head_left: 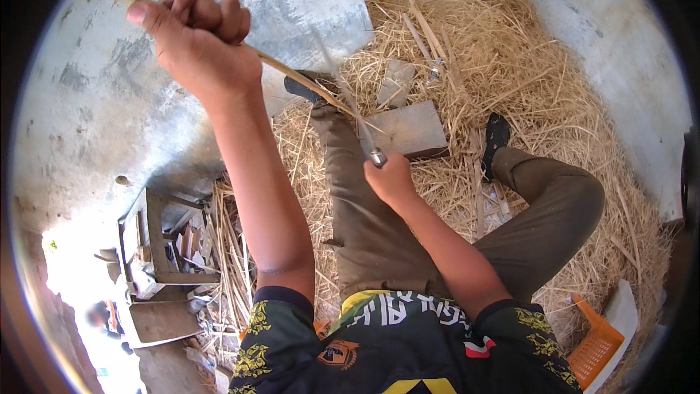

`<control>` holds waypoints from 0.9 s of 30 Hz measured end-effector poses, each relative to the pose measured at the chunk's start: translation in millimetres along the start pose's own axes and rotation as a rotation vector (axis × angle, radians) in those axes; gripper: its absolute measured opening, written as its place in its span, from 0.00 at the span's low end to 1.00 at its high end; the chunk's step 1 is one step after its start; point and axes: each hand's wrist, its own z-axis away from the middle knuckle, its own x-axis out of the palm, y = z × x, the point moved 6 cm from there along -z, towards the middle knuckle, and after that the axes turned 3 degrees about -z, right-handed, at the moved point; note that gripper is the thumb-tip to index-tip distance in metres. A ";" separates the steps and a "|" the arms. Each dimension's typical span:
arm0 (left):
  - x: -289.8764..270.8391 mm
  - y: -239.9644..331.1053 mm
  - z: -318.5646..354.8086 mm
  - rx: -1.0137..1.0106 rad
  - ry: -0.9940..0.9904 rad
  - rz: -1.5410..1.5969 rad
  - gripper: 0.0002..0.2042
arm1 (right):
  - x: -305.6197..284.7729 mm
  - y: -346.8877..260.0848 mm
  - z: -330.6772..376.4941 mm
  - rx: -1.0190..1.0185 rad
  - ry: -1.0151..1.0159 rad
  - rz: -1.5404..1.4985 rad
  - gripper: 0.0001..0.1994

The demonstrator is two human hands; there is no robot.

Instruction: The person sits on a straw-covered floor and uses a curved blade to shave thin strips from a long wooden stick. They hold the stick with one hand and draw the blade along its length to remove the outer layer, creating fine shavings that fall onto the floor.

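My left hand [204,47] is raised at the upper left, its fingers wrapped round a long thin bamboo strip [295,79]. One end of the strip sticks out past my thumb; the other slants down toward a wooden block [417,128]. In my right hand [392,179], low by my outstretched leg, is a knife [377,157] with a metal collar. Its narrow blade points up and away, smeared by motion, and crosses the strip in the view near the block. Whether blade and strip touch, I cannot tell. My fist hides most of the knife handle.
Straw-like shavings [510,51] cover the floor around my legs. At the left stands a wooden crate [149,248] of scraps beside long loose strips [232,248]. An orange perforated plastic item [594,346] lies at the lower right. Concrete walls [292,0] close in behind.
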 end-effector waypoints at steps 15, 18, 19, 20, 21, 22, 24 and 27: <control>11.7 -3.5 -1.7 0.016 0.108 -0.115 0.30 | -2.9 43.0 -16.1 0.116 -0.003 0.047 0.16; 4.4 -8.7 -4.1 -0.009 0.078 -0.055 0.30 | -15.0 112.4 -31.7 0.313 -0.018 0.105 0.16; 4.1 -7.3 -2.5 -0.019 0.093 -0.043 0.30 | -17.9 117.7 -34.4 0.312 -0.003 0.094 0.16; 4.8 -7.6 -3.3 -0.031 0.107 -0.030 0.30 | -23.2 122.6 -39.4 0.311 0.014 0.083 0.16; 4.9 -12.0 -4.9 -0.033 0.071 -0.007 0.30 | -19.9 110.8 -39.8 0.262 0.059 0.089 0.16; -0.9 -11.0 -4.4 -0.027 0.075 -0.025 0.30 | -11.4 80.7 -30.6 0.248 0.001 0.049 0.17; -7.4 -8.2 -4.9 -0.015 0.075 -0.048 0.30 | -7.6 11.5 -11.9 0.219 -0.101 -0.034 0.17; -6.1 -7.8 -8.6 -0.047 0.011 0.011 0.29 | 1.1 -5.4 -14.7 -0.004 -0.100 -0.024 0.19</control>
